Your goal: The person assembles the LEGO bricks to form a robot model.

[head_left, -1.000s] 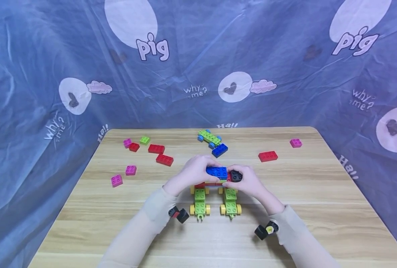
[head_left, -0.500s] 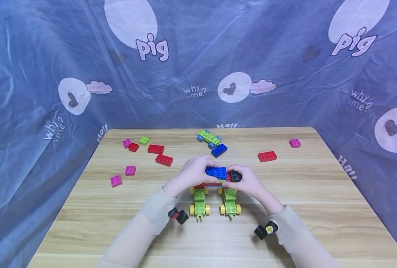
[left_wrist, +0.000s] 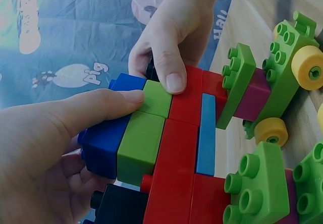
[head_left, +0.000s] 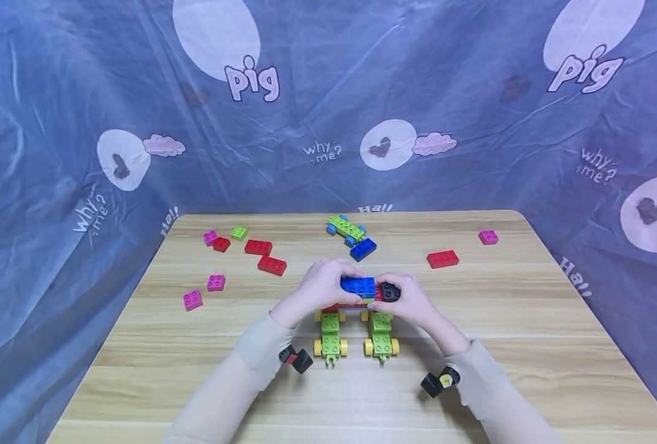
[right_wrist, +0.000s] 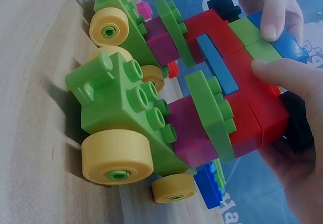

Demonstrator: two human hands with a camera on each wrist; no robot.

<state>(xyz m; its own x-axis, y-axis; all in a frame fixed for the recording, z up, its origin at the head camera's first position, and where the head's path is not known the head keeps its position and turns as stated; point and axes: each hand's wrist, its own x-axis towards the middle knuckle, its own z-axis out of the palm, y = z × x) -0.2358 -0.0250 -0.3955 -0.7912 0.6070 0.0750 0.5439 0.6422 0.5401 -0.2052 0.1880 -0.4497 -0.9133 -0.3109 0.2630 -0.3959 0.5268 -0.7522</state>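
Observation:
A toy brick structure stands on two green wheeled bases [head_left: 331,345] with yellow wheels [right_wrist: 117,156]. Purple bricks [right_wrist: 189,133] and upright-sided green pieces [right_wrist: 209,113] link the bases to red bricks [left_wrist: 171,168], with a light-blue piece [left_wrist: 207,135] below. Green bricks [left_wrist: 140,146] and a blue brick [head_left: 360,287] lie on top. My left hand [head_left: 324,285] grips the blue brick, its thumb reaching the green one. My right hand [head_left: 408,301] holds the right end, thumb on the red brick and fingers behind, around a black brick [head_left: 391,291]. Another black brick [left_wrist: 121,206] shows at the left end.
Behind the structure are a blue brick [head_left: 363,249] and a green base with blue wheels [head_left: 346,229]. Red bricks [head_left: 272,265], pink bricks [head_left: 193,300] and a green brick [head_left: 239,233] lie to the left. At right lie a red brick [head_left: 442,259] and a pink brick [head_left: 488,237].

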